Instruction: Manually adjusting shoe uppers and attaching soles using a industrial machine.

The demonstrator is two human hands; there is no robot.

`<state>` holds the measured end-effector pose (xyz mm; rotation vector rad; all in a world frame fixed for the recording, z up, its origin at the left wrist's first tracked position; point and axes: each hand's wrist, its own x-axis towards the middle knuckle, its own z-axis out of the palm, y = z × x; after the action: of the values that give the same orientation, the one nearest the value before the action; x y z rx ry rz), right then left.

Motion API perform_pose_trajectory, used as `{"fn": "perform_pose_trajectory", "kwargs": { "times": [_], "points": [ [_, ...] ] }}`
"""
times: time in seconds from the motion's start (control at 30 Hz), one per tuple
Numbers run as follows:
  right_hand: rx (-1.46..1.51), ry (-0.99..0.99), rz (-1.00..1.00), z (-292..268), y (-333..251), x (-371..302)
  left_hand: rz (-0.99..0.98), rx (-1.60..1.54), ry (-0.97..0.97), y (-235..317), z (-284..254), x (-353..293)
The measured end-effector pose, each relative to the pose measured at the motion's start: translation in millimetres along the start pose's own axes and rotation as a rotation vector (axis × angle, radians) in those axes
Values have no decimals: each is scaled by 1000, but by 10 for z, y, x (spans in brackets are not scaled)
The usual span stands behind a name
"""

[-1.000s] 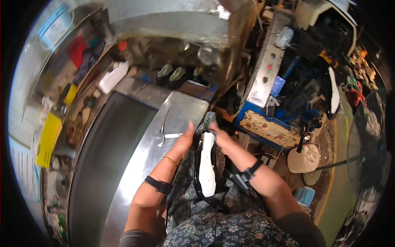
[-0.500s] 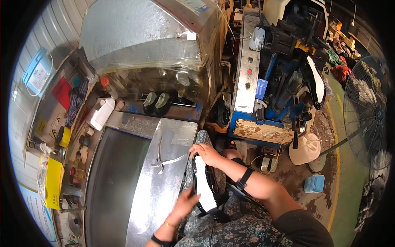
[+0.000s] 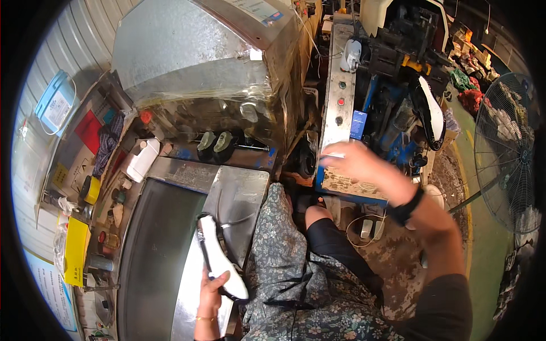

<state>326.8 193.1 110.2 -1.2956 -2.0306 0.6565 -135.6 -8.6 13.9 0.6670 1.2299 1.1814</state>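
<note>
My left hand [image 3: 211,295] grips a black shoe upper on a last, its white sole side [image 3: 219,258] turned up, over the sloping metal plate [image 3: 196,273]. My thumb lies on the white face near its wider end; the fingers underneath are hidden. On the plate beyond the shoe lie metal pincers [image 3: 239,220], their jaws covered by the shoe. Held out to the right, my right hand [image 3: 355,162] is over the front of the blue machine [image 3: 381,196], slightly blurred. Its fingers are apart, with no held thing visible.
Another black shoe with a white sole [image 3: 433,113] sits at the machine's right side. Two dark lasted shoes [image 3: 215,146] stand on the ledge behind the plate. A dark belt [image 3: 162,238] runs left of the plate; a large fan [image 3: 506,153] stands far right.
The shoe has moved from my lap leftward over the metal plate, now in my left hand. My right hand has let go of it and swung right and away toward the machine.
</note>
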Motion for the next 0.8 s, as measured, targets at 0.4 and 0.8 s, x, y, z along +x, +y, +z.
{"fn": "perform_pose_trajectory", "kwargs": {
  "times": [0.4,0.8],
  "points": [
    [-856,850,525,-1803,1006,-749,443,1282,182,-426,64,-307],
    [392,322,-290,1020,-778,-1255,207,-126,-254,31,1855,504]
  ]
}}
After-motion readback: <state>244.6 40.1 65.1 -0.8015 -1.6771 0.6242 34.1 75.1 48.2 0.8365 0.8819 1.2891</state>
